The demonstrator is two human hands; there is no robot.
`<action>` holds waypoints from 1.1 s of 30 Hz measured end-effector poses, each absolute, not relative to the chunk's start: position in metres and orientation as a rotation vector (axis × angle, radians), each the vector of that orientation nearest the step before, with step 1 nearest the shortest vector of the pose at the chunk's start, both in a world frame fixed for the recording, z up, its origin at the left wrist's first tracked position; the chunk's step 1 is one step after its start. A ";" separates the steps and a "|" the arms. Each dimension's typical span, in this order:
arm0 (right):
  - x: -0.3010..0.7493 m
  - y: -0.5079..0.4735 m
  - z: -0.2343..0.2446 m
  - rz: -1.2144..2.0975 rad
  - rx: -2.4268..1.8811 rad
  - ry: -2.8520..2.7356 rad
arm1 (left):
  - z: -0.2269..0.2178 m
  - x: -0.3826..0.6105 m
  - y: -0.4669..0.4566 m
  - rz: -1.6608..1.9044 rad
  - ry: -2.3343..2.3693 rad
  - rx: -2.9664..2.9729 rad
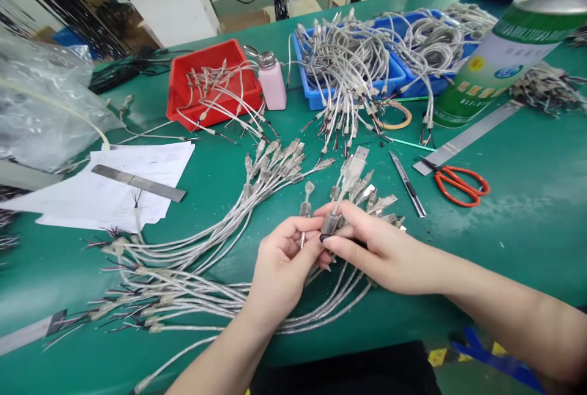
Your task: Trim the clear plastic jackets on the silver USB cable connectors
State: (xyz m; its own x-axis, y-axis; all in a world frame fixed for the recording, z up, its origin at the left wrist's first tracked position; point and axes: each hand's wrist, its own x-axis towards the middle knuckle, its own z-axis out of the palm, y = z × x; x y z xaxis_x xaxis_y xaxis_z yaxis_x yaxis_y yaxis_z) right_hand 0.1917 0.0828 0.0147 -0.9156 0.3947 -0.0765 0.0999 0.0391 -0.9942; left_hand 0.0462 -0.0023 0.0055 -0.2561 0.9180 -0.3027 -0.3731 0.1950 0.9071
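Both my hands meet over the green table, holding a USB cable [331, 224] near its plug end. My right hand [380, 248] pinches the cable at its ferrite bead, with the clear USB plug [356, 162] pointing up and away. My left hand [287, 257] is closed on the cable too, and another beaded end [306, 206] stands up from its fingers. Beneath and beside my hands lies a bundle of USB cables [202, 285], their bare wire ends towards the left. A second group of plugs [275, 166] rests just beyond my left hand.
A red tray [178, 86] and blue trays [314, 98] of cables stand at the back, with a pink pump bottle [274, 86] between. At right are a green can [495, 71], orange-handled scissors [461, 184] and a utility knife [408, 186]. A steel ruler [137, 182] lies across papers [156, 211].
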 end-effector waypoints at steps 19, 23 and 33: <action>0.189 0.094 0.006 1.810 -0.846 -1.691 | 0.005 0.040 0.000 1.194 1.018 0.526; 0.188 0.096 0.004 1.720 -0.850 -1.735 | 0.004 0.044 0.000 1.267 1.139 0.538; 0.193 0.080 0.018 1.650 -0.685 -2.328 | 0.001 0.048 -0.008 1.386 1.409 0.786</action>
